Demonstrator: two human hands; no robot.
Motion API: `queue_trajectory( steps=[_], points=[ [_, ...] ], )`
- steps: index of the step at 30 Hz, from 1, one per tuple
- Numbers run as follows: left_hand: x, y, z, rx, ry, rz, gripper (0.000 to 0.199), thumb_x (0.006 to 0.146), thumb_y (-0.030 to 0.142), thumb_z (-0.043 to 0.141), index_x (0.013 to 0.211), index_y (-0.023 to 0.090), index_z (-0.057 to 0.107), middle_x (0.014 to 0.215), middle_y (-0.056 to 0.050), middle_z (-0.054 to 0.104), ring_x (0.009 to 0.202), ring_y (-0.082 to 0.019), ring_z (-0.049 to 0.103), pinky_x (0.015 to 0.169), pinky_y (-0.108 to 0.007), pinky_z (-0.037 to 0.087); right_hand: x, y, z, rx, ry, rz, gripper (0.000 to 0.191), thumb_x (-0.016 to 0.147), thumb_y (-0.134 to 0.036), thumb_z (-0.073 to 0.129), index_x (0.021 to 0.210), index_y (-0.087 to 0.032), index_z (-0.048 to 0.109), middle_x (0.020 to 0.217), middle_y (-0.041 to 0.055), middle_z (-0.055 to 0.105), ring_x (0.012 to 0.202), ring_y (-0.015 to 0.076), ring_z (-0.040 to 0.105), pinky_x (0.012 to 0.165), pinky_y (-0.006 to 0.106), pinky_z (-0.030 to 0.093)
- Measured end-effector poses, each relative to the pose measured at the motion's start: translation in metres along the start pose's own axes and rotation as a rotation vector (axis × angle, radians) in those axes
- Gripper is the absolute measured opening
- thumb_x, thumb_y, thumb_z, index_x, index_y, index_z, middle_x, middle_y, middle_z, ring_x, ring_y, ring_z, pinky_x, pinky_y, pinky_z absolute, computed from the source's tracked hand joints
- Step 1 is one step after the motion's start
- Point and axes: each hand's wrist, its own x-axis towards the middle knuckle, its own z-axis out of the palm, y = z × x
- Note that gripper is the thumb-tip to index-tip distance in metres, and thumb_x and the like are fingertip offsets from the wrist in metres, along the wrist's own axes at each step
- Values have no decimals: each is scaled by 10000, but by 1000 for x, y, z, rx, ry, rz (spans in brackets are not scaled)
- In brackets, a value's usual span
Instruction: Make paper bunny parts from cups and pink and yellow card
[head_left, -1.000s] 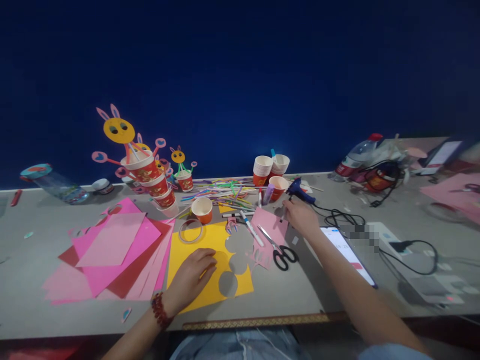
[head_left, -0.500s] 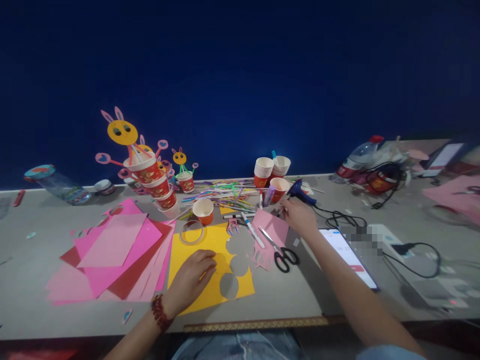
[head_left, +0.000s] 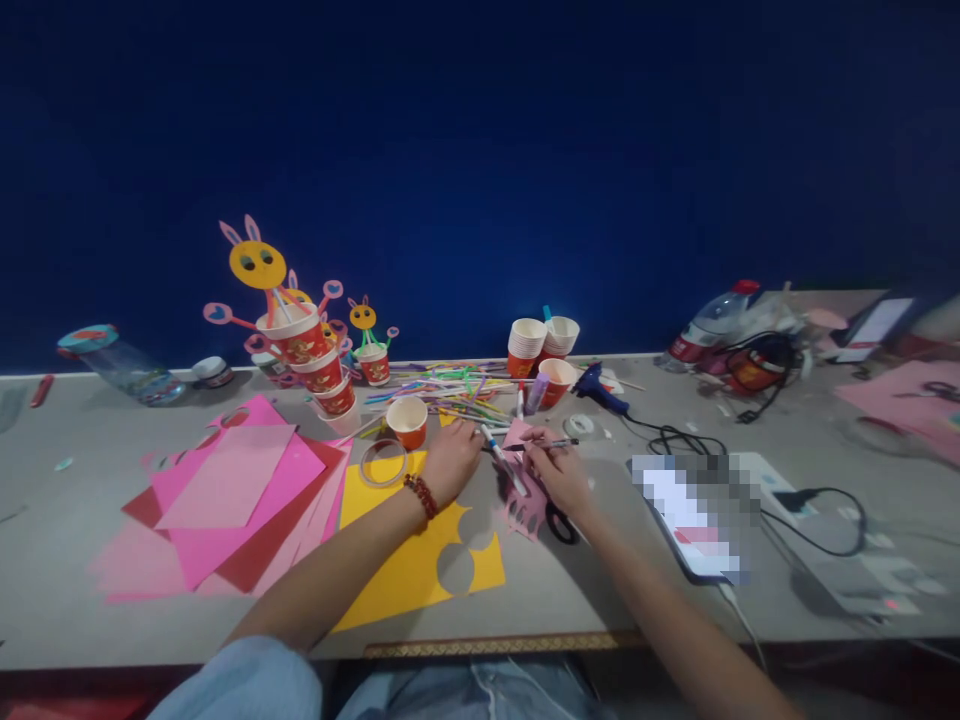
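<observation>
My right hand (head_left: 556, 470) is closed around a slim pen (head_left: 559, 443), its dark tip pointing left above the pink paper (head_left: 517, 432). Across from it, my left hand (head_left: 454, 458) has its fingers curled together near a dark marker end; what they hold, if anything, is hidden. Between the hands lies a white marker (head_left: 504, 462) on the pink paper. Black-handled scissors (head_left: 561, 524) are partly covered by my right hand. Yellow paper (head_left: 405, 560) with round holes lies under my left forearm.
Pink and red sheets (head_left: 225, 480) are piled on the left beside stacked cup figures (head_left: 322, 370). Straws (head_left: 450, 385), an orange cup (head_left: 407, 422) and cup stacks (head_left: 527, 345) stand behind. A blue glue gun (head_left: 600, 390), its cord and a phone (head_left: 682, 520) lie right.
My right hand has come left with the pen from beside the orange cup. My left hand has moved up and right off the yellow paper's middle. A tape roll now shows near the glue gun.
</observation>
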Motion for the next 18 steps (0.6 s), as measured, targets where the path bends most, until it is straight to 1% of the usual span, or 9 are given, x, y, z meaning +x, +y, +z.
queue_trajectory(
  steps=[3, 6, 10, 13, 18],
  points=[
    [7, 0, 9, -11, -6, 18, 146, 899, 107, 539, 989, 152, 645, 1065, -146, 608, 1062, -309, 533, 895, -459, 461, -10, 1, -7, 97, 51, 50, 177, 931, -374, 507, 872, -216, 560, 582, -31, 595, 499, 156, 534, 487, 252, 412],
    [5, -2, 9, -53, -14, 30, 132, 892, 99, 546, 965, 161, 637, 1063, -137, 613, 1054, -300, 534, 902, -451, 453, -19, 0, -9, 206, 95, 97, 207, 930, -403, 522, 866, -210, 562, 594, -22, 597, 484, 145, 512, 464, 245, 391],
    [-5, -2, -2, -154, -18, 32, 78, 870, 114, 594, 903, 180, 620, 975, -90, 651, 1002, -275, 546, 895, -411, 454, -24, -7, -2, 344, 104, 135, 213, 914, -407, 543, 844, -207, 559, 579, -26, 598, 478, 135, 512, 466, 236, 389],
    [-13, 0, -13, -250, -2, 7, 78, 875, 130, 591, 915, 195, 608, 938, -60, 664, 977, -252, 557, 856, -366, 464, -25, -14, 7, 419, 93, 138, 211, 895, -406, 570, 825, -206, 572, 581, -32, 603, 487, 125, 512, 488, 228, 395],
    [-23, 5, -26, -417, 17, -48, 67, 872, 146, 586, 901, 203, 605, 915, -50, 653, 941, -233, 579, 798, -325, 464, -26, -21, 14, 497, 59, 146, 190, 879, -388, 605, 825, -207, 587, 585, -36, 607, 503, 118, 511, 500, 222, 384]
  ],
)
